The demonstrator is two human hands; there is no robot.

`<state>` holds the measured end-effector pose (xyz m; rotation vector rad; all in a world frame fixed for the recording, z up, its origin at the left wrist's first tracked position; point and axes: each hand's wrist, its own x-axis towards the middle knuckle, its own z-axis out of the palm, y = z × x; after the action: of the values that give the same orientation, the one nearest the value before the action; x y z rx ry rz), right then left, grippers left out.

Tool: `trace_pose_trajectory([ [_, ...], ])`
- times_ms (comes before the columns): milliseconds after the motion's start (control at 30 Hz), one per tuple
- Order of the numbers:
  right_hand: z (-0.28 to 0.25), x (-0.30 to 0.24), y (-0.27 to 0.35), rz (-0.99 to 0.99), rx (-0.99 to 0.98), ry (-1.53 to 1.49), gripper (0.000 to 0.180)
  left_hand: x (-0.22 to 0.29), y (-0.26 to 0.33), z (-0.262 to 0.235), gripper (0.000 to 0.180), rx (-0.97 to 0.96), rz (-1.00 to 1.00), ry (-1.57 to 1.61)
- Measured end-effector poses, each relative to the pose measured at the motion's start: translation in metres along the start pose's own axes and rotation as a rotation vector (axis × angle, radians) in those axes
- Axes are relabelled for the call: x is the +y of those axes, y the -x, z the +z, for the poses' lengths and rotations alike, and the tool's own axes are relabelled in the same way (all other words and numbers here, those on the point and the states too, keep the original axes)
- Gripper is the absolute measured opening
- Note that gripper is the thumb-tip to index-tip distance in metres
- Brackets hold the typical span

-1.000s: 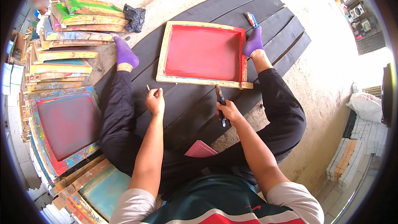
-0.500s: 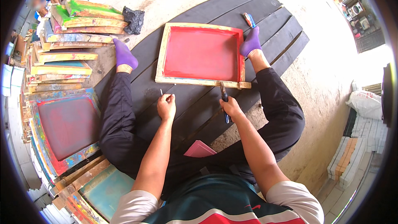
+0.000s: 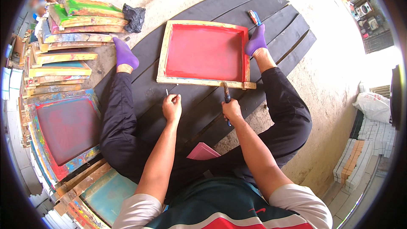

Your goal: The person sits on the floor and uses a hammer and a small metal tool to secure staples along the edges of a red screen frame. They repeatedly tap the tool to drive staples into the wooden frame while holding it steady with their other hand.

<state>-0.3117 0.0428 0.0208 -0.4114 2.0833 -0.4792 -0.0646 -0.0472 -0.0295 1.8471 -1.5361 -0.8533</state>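
My left hand (image 3: 171,108) is closed, pinching a small thin white stick (image 3: 167,92), too small to name. It is in front of the near edge of a wooden screen frame (image 3: 204,80) with red mesh (image 3: 205,55). My right hand (image 3: 232,110) grips pliers (image 3: 227,91) with dark blue handles and a worn brownish head. The tip of the pliers reaches the frame's near rail in this view; I cannot tell whether they touch. A thin strip of wood (image 3: 249,85) juts past the frame's near right corner.
Black boards (image 3: 195,101) lie beneath the frame. My feet in purple socks (image 3: 126,55) flank it, with a red-and-blue tool (image 3: 254,17) beyond the right foot. Stacked paint-stained frames (image 3: 68,70) stand left. Pink sheets (image 3: 203,151) lie near my lap. Someone sits far left.
My right hand has shifted slightly left with the pliers, whose handles show less below the hand. My left hand has moved a little up and right, still pinching the white stick.
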Motion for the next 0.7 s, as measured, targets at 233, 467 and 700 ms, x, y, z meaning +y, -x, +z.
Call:
trace_pose_trajectory([
  [233, -0.001, 0.006, -0.002, 0.029, -0.058, -0.149, 0.025, 0.009, 0.001, 0.007, 0.022, 0.003, -0.008, -0.018],
  [467, -0.009, 0.015, 0.003, -0.036, -0.325, -0.416, 0.025, 0.01, 0.004, 0.009, 0.02, -0.028, 0.115, 0.152],
  [700, 0.032, -0.013, 0.042, -0.193, -0.596, -0.205, 0.027, 0.027, 0.005, 0.0, 0.024, -0.264, 0.097, 0.425],
])
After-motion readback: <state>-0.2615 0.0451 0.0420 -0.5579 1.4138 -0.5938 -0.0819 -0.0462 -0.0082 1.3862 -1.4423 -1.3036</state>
